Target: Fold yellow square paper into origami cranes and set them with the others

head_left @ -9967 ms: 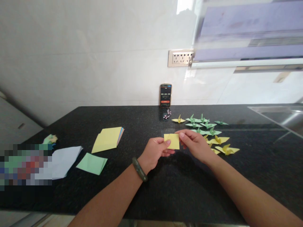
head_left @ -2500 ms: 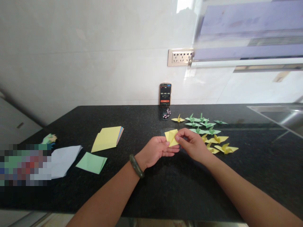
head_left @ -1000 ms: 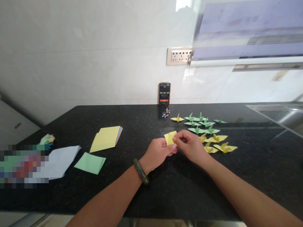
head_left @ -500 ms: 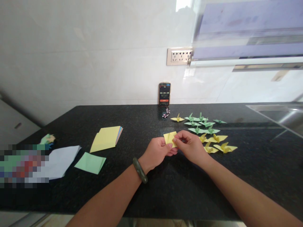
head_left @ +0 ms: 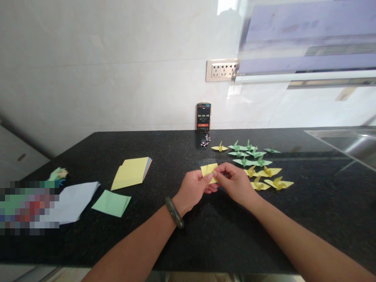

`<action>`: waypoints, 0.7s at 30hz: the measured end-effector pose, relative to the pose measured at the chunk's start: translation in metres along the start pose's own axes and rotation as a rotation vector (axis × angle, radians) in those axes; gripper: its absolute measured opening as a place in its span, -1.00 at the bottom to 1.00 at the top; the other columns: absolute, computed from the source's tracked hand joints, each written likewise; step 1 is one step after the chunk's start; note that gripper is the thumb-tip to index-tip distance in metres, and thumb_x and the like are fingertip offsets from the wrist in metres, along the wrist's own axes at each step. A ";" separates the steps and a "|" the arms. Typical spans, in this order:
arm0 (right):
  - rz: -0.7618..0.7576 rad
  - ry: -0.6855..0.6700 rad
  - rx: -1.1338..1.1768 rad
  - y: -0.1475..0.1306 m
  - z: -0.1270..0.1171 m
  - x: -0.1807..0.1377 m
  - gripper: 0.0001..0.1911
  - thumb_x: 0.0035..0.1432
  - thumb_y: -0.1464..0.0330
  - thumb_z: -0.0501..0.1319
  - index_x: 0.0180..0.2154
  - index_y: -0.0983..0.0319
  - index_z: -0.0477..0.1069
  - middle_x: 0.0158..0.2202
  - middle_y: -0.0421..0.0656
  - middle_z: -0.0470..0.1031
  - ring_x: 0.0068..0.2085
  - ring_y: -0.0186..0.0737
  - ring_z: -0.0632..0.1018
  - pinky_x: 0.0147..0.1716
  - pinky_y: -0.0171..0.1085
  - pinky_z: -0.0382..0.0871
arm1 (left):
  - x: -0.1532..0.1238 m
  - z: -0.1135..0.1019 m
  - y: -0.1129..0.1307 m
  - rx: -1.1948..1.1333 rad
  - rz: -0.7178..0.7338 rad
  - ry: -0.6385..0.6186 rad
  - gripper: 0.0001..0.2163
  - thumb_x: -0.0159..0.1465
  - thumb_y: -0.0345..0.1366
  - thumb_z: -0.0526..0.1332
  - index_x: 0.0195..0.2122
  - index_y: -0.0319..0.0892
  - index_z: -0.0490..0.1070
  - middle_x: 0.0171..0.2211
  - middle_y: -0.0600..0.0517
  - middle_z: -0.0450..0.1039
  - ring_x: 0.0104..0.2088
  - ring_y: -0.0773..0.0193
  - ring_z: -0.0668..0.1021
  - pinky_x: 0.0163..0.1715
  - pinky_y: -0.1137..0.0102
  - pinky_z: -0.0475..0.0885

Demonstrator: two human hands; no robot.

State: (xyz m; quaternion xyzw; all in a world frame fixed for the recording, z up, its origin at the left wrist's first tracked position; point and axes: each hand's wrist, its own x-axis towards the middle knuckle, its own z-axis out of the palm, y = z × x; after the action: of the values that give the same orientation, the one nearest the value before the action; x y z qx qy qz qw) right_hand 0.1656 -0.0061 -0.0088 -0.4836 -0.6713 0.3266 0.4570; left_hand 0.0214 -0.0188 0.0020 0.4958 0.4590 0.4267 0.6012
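Both of my hands hold one small folded yellow paper [head_left: 208, 170] just above the black counter [head_left: 205, 231]. My left hand [head_left: 194, 188], with a dark bangle at the wrist, pinches the paper's lower left part. My right hand [head_left: 235, 182] pinches its right edge with thumb and forefinger. Most of the paper is hidden behind my fingers. Just right of my hands lie several folded paper cranes, yellow ones [head_left: 272, 178] nearer and green ones [head_left: 249, 153] farther back.
A stack of coloured square sheets [head_left: 132, 172] topped with yellow lies to the left, with a green folded sheet [head_left: 111, 203] and a white sheet [head_left: 75, 199] beyond it. A phone [head_left: 203, 116] showing a timer leans on the wall. A steel sink [head_left: 349, 143] sits far right.
Over ten seconds the flat yellow square has been folded smaller between my fingers. In the last second my hands have kept pinching it, with small finger shifts.
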 end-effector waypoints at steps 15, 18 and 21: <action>0.186 -0.084 0.430 -0.005 0.000 0.003 -0.66 -0.05 0.15 0.24 -0.28 0.22 0.27 -0.55 -0.30 0.33 -0.58 -0.40 0.34 -0.64 -0.38 0.31 | 0.000 -0.004 -0.001 0.088 0.073 -0.017 -0.80 0.16 -0.24 0.17 -0.40 -0.30 0.44 -0.58 -0.01 0.48 -0.58 0.35 0.50 -0.54 0.48 0.36; 0.205 -0.182 0.386 -0.007 -0.003 0.003 -0.69 -0.07 0.16 0.27 -0.43 0.26 0.32 -0.58 -0.28 0.34 -0.59 -0.41 0.33 -0.63 -0.39 0.26 | 0.000 -0.005 -0.002 0.139 0.101 -0.092 -0.80 0.17 -0.24 0.15 -0.39 -0.29 0.45 -0.53 -0.02 0.50 -0.56 0.38 0.49 -0.52 0.50 0.37; 0.188 -0.176 0.292 -0.007 -0.004 0.002 -0.67 -0.09 0.16 0.29 -0.56 0.26 0.28 -0.68 -0.31 0.28 -0.64 -0.44 0.27 -0.65 -0.39 0.17 | 0.001 -0.006 -0.004 0.202 0.122 -0.110 -0.78 0.17 -0.22 0.14 -0.40 -0.29 0.45 -0.55 -0.02 0.48 -0.56 0.37 0.49 -0.52 0.49 0.38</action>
State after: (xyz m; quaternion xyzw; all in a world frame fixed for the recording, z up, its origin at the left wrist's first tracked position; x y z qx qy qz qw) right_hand 0.1673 -0.0065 -0.0009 -0.4424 -0.6060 0.5028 0.4293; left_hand 0.0159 -0.0176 -0.0027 0.6034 0.4348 0.3863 0.5455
